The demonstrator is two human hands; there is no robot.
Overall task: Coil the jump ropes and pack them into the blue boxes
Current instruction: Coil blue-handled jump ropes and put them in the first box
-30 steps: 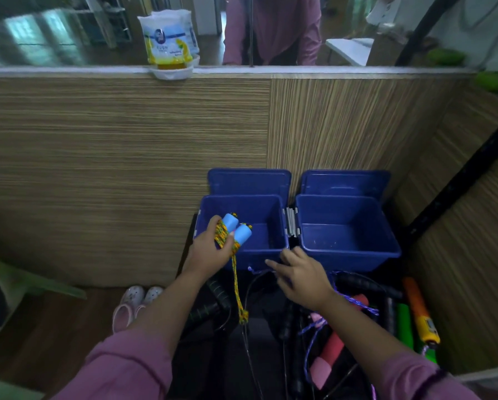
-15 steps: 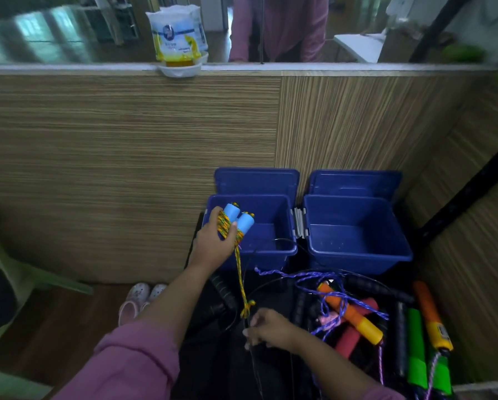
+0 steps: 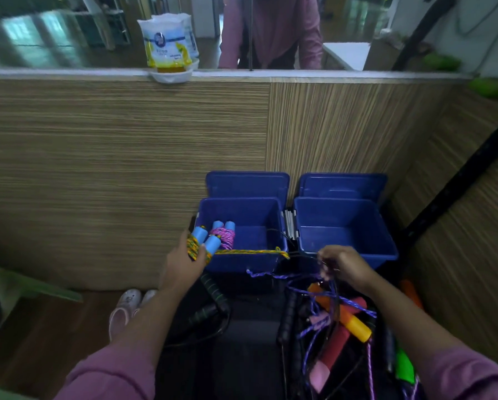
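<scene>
A person's two arms in pink sleeves reach forward over a dark surface strewn with jump ropes. The left hand (image 3: 184, 262) curls around the yellow rope (image 3: 250, 252), gripping its two light blue handles and the coils wound round them, just at the near left corner of the left box (image 3: 242, 262). A loose length of this rope stretches right along the box's near rim. The right hand (image 3: 341, 265) is raised near the gap between the two boxes, fingers curled and pinching thin cord; which rope it holds is hard to tell. Inside the left box, at its left side, lies a coiled pink rope (image 3: 226, 235) with blue handles. The right box (image 3: 343, 235) sits just beside the left one; both stand open with lids propped behind against a wood-grain wall. Nearer, a purple rope (image 3: 308, 287) tangles over orange, red and black handles. On the ledge above stands a white packet (image 3: 167, 44).
</scene>
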